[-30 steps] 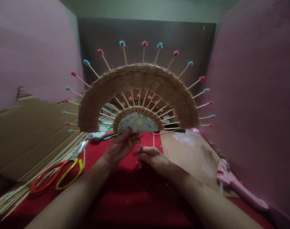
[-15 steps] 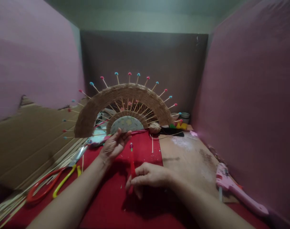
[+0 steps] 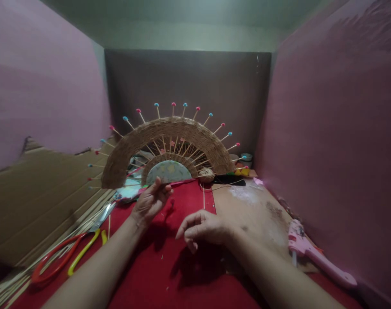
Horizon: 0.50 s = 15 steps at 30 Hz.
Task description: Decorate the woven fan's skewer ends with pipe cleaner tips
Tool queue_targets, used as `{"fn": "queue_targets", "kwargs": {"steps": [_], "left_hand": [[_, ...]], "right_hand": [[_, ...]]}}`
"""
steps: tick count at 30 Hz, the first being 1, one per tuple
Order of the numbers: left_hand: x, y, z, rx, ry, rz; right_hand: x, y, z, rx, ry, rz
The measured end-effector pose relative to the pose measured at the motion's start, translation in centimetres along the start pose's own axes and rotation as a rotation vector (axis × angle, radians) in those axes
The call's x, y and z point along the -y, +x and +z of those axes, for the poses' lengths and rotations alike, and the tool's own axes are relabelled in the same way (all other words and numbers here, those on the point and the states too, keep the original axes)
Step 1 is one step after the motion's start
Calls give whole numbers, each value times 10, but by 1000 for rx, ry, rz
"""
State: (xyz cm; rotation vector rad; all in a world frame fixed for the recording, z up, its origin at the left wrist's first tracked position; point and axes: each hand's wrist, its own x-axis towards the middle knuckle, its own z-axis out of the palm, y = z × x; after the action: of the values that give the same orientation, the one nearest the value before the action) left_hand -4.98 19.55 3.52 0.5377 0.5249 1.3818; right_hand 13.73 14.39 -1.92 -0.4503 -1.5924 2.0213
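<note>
A half-round woven fan [image 3: 169,124] stands upright ahead of me, its sticks tipped with pink and blue pompoms. My left hand [image 3: 150,201] is closed on its lower middle edge, with the thumb at the pale patterned half-circle [image 3: 169,171]. Some of the fingers are hidden behind the hand. My right hand [image 3: 203,229] hovers over the red cloth [image 3: 169,274], its fingers loosely bent and apart, with nothing visible in them.
Large scissors [image 3: 82,246] with red and yellow handles lie left beside thin pale sticks [image 3: 12,274]. A ball of twine [image 3: 206,174] sits behind the cloth. On the right, a pink glue gun [image 3: 320,257] rests near the wall, beside a wooden board [image 3: 247,214].
A thin red item with a shiny bead-like tip, earlier at my right hand, is out of sight. My right fingers have loosened. The fan stays in my left hand as the view shifts slightly.
</note>
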Motion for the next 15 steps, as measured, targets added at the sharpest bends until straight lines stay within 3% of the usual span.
{"fn": "queue_targets", "kwargs": {"steps": [5,15], "left_hand": [[2,2,-4,35,20,-2],[4,1,-5,91,50,-7]], "right_hand": [[-6,6,-7,-263,64,-79],[-8,7,-6,-275,85,-76]]}}
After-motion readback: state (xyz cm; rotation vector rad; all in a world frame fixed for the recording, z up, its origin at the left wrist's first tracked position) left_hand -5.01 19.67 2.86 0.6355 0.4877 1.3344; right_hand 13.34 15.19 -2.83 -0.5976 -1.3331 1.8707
